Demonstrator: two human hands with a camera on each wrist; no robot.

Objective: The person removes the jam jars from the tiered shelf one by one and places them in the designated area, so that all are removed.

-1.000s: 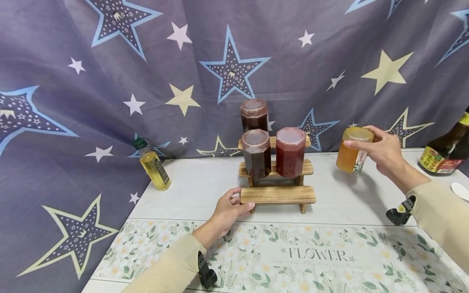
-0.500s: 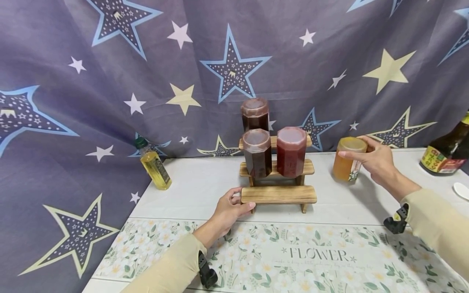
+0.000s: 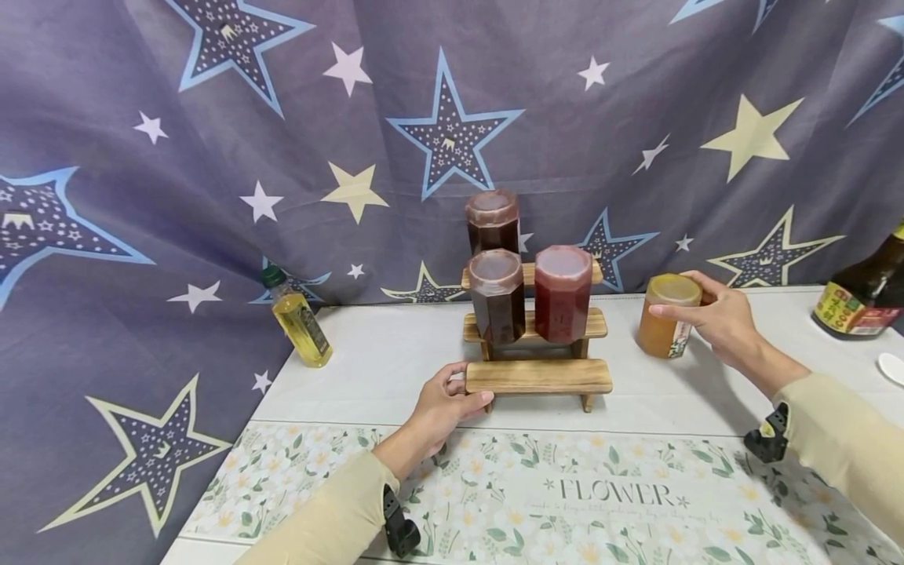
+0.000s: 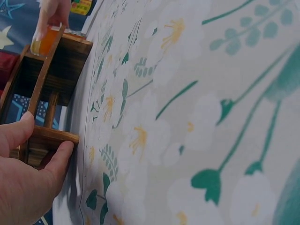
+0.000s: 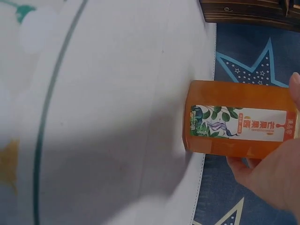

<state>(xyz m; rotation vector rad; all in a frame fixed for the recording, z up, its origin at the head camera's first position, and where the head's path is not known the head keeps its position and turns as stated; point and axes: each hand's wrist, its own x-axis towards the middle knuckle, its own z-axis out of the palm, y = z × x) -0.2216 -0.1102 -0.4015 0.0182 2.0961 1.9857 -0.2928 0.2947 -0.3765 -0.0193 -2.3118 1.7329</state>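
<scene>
My left hand grips the left end of the lowest step of a wooden tiered rack, thumb in front and fingers round behind. On its middle step stand a dark brown jar and a red jar; another dark jar is on the top step. To the right of the rack, my right hand holds an orange jar near its lid, thumb in front. The right wrist view shows the jar's white label with a plant picture. The jar is upright, its base at or close to the tabletop.
A bottle of yellow oil with a green cap stands at the left. At the far right are a dark sauce bottle and a white round object. A starry curtain hangs behind the white table.
My right hand has lowered the orange jar towards the tabletop and brought it slightly left. The left hand has stayed on the rack.
</scene>
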